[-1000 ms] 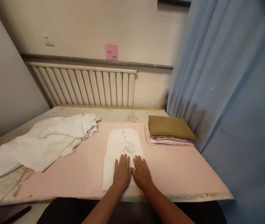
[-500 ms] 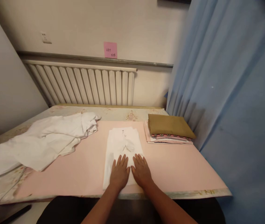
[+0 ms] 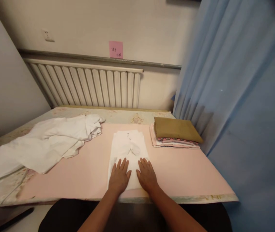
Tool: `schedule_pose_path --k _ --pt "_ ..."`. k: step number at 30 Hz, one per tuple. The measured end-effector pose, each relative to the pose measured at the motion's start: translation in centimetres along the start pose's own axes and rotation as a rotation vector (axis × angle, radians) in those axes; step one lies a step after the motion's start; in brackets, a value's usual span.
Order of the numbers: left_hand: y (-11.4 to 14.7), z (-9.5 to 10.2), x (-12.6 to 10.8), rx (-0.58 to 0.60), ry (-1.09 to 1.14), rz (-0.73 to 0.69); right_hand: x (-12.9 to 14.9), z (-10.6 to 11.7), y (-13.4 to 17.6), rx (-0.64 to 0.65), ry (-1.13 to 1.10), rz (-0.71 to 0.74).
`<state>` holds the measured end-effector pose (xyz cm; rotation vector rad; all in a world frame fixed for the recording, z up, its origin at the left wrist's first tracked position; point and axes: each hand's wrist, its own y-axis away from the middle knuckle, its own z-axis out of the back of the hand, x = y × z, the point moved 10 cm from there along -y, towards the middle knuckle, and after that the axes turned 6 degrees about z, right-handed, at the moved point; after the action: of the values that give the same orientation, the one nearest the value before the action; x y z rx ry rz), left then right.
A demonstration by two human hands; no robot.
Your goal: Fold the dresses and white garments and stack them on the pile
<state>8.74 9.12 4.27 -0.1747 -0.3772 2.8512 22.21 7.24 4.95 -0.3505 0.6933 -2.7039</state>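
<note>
A folded white garment (image 3: 123, 141) lies flat in the middle of the pink cloth (image 3: 79, 180), with a small dark mark near its far end and a crease at its centre. My left hand (image 3: 119, 177) rests palm down on its near left part, fingers stretched out. On the near right part, my right hand (image 3: 147, 175) also lies flat, fingers forward. A gap of white fabric shows between the two thumbs. The garment's near edge is partly covered by my hands.
A loose, crumpled white garment (image 3: 52, 138) spreads over the left side. At the right stands a stack of folded cloths, an olive-brown one (image 3: 176, 129) on top. A blue curtain (image 3: 200, 80) hangs on the right. Behind the table is a white radiator (image 3: 91, 83).
My left hand has slid a little to the left across the white garment, widening the gap between my hands. My right hand has stayed nearly in place.
</note>
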Motion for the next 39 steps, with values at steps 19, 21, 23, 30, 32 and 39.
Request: schedule_pose_path --k 19,21,23,30,32,39 --pt "0.6 0.6 3.2 0.028 -0.038 0.047 7.0 -0.3 -2.3 0.058 -0.127 0.122" --pt "0.6 0.3 3.3 0.069 -0.039 0.044 8.5 -1.0 -2.2 0.076 -0.158 0.159" --pt "0.6 0.2 3.4 0.085 -0.041 0.047 8.8 -1.5 -1.9 0.081 -0.167 0.163" --pt "0.5 0.6 3.2 -0.026 -0.023 0.046 5.4 -0.8 -0.4 0.081 -0.132 0.137" --pt "0.5 0.6 3.1 -0.031 -0.022 0.044 4.1 -0.6 -0.2 0.093 -0.114 0.109" --pt "0.2 0.4 3.3 -0.016 -0.03 0.047 1.1 -0.2 -0.1 0.117 -0.032 0.032"
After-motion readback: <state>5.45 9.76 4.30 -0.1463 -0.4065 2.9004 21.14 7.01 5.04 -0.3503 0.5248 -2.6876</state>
